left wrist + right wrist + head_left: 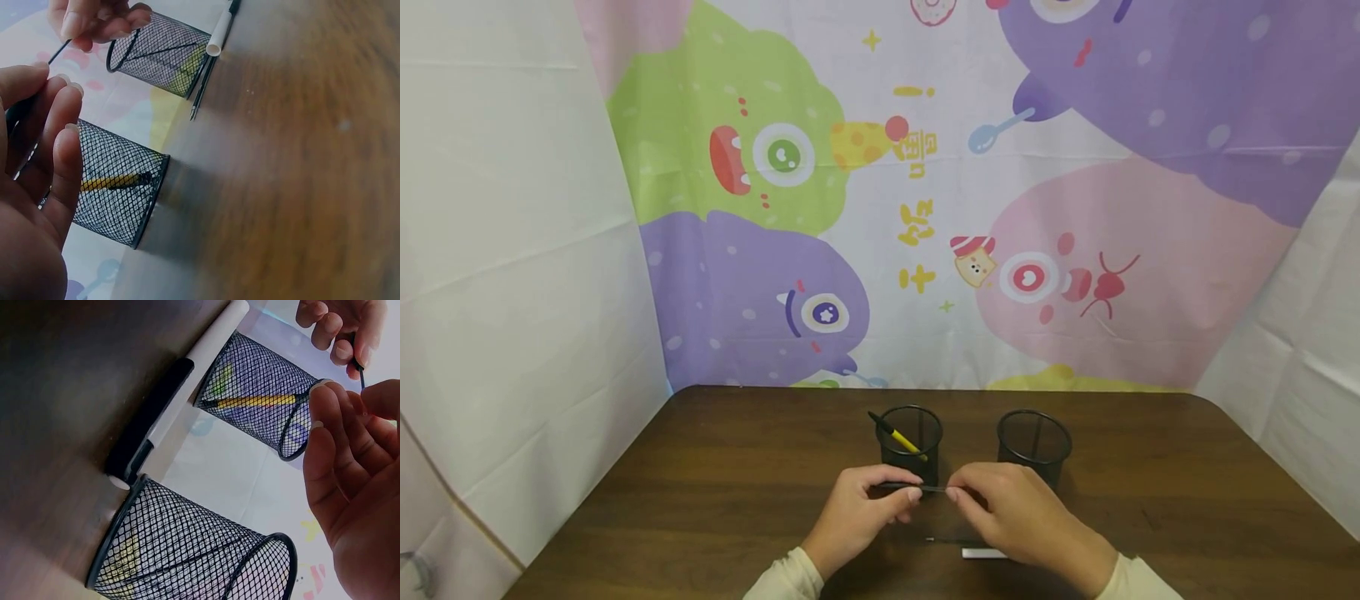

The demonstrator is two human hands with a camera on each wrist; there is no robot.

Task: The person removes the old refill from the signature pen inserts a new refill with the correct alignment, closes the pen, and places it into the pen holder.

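Note:
My left hand (863,510) pinches a black pen piece (891,485) between thumb and fingers. From it a thin black rod (934,489), much like a pen refill, runs across to my right hand (1018,507), whose thumb and fingertips pinch its other end. Whether rod and piece are one part I cannot tell. Both hands are raised in front of two black mesh pen cups. Below them on the table lie a dark refill with a metal tip (194,112) and a white pen tube (983,553). A black cap with a clip (153,419) lies alongside the tube in the right wrist view.
The left mesh cup (910,454) has a yellow-and-black pen (898,435) leaning in it. To its right stands the other mesh cup (1033,446). The brown wooden table (715,467) ends at a cartoon-printed cloth (925,333), with white cloth walls at both sides.

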